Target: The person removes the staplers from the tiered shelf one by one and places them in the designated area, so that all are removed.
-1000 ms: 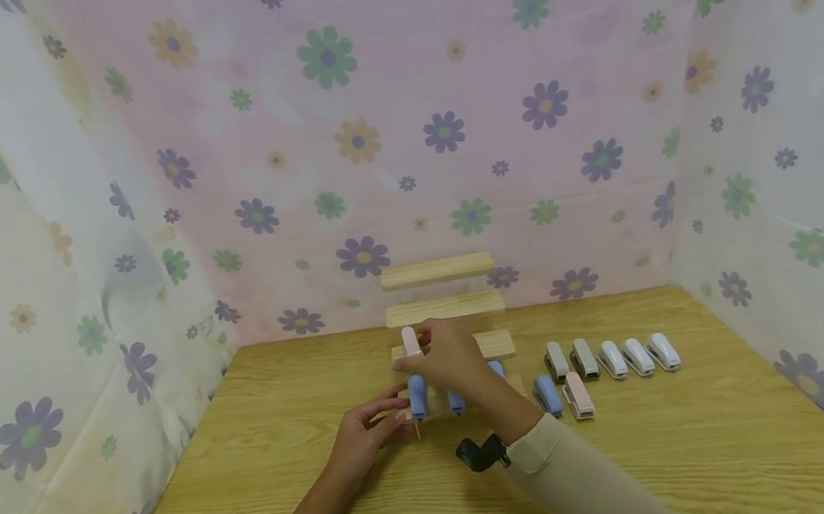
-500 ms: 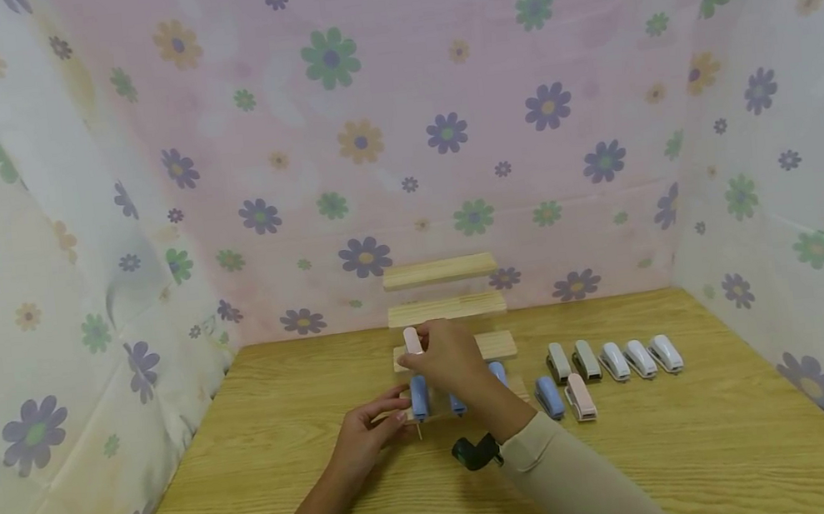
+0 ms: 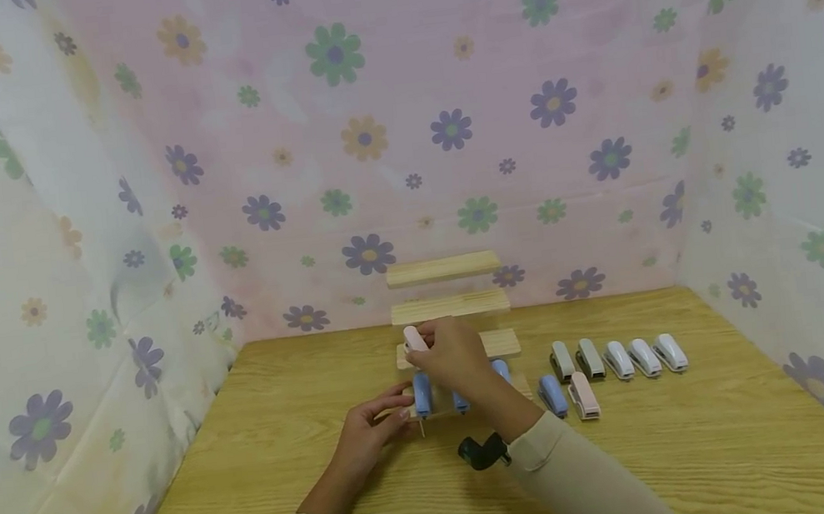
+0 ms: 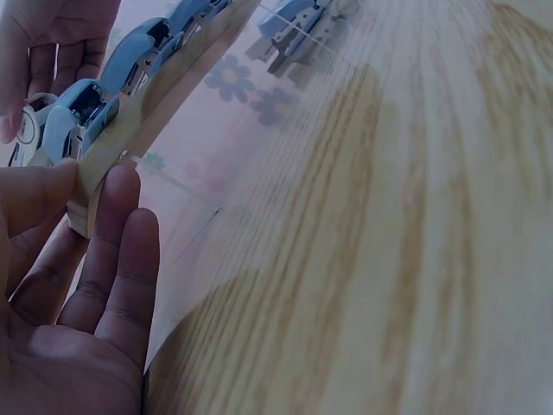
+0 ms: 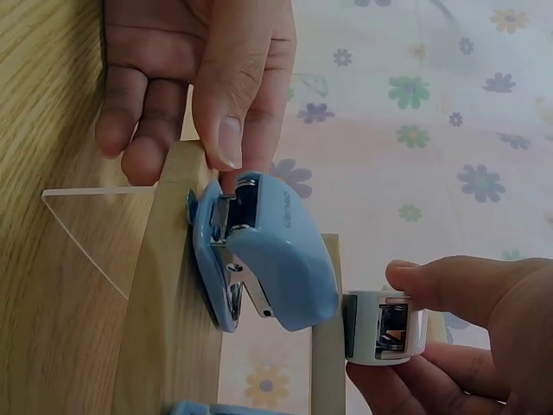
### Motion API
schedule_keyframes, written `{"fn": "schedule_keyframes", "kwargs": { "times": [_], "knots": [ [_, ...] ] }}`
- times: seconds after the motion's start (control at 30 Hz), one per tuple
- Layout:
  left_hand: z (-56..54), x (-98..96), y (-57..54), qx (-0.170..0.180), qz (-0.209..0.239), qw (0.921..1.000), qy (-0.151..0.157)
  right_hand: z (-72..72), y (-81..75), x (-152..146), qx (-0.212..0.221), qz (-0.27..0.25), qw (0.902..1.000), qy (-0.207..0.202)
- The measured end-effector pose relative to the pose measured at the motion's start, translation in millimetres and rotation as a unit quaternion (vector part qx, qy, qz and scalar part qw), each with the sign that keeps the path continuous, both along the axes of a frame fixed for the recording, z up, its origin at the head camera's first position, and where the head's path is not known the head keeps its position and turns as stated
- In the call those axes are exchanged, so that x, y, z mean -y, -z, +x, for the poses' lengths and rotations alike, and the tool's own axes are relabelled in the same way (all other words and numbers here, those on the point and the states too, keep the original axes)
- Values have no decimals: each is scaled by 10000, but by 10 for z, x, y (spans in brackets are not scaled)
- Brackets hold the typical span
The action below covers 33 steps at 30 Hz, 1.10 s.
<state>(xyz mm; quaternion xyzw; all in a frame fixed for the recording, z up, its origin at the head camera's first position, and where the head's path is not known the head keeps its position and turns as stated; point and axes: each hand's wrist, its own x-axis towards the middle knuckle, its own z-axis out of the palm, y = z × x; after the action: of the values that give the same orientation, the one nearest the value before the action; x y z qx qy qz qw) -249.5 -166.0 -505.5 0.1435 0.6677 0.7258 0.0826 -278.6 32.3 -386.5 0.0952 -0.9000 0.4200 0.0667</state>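
Note:
My right hand (image 3: 460, 357) pinches a pale pink mini stapler (image 3: 413, 341) between thumb and fingers at the left end of the second-lowest plank of a tiered wooden stand. In the right wrist view that stapler (image 5: 380, 327) sits right at the plank. My left hand (image 3: 370, 433) grips the left end of the lowest plank (image 5: 155, 259), thumb on top and fingers beneath, as the left wrist view shows. Beside its thumb stands a blue mini stapler (image 3: 422, 394). Two more blue staplers share that plank, partly hidden by my right hand and forearm.
Two higher planks (image 3: 443, 268) rise behind, with clear supports. Right of the stand, a blue stapler (image 3: 551, 396) and a pink one (image 3: 584, 395) lie in front of two grey (image 3: 562, 361) and three white staplers (image 3: 645, 357). Flowered cloth (image 3: 398, 124) encloses the table (image 3: 283, 396).
The pink stapler in my right hand has turned slightly, its top now leaning left. My left hand keeps its hold on the lowest plank. The head view has shifted a little.

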Motion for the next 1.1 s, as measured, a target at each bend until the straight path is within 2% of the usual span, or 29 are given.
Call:
{"fn": "schedule_keyframes", "kwargs": {
  "times": [0.6,0.87,1.1],
  "knots": [
    [-17,-11,3,-29,59,10000,3,242,-34,-340,-565,-119,9983,49],
    [-18,-16,-6,-68,20,10000,-2,350,6,-597,-496,192,9981,322],
    [-3,-14,0,-201,-57,9998,1,434,49,-812,-455,185,9983,314]
  ]
}}
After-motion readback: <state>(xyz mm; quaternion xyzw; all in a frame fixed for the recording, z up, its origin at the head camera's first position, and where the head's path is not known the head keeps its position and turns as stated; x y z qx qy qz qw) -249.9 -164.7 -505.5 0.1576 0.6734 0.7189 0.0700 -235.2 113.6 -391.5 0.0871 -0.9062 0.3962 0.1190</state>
